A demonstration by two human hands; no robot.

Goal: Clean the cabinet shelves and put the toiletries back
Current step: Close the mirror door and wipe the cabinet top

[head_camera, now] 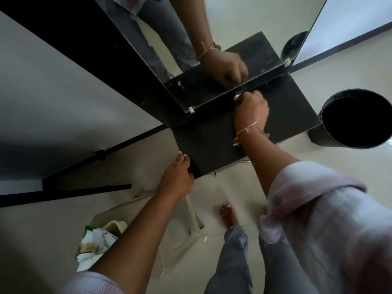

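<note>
A dark shelf top (292,102) juts out below a mirror (244,28). My right hand (251,109) is curled round a small white wipe (237,97) and holds it against the shelf's back edge, right under the mirror. A thread band circles that wrist. My left hand (177,177) grips the shelf's front left corner, thumb on top. The mirror shows the right hand's reflection. No toiletries stand on the shelf.
A black bucket (358,117) stands on the floor to the right of the shelf. Below the shelf stands a pale plastic stool (191,228), and a green-and-white wipes packet (95,245) lies at the lower left. My bare foot (229,215) is on the tiles.
</note>
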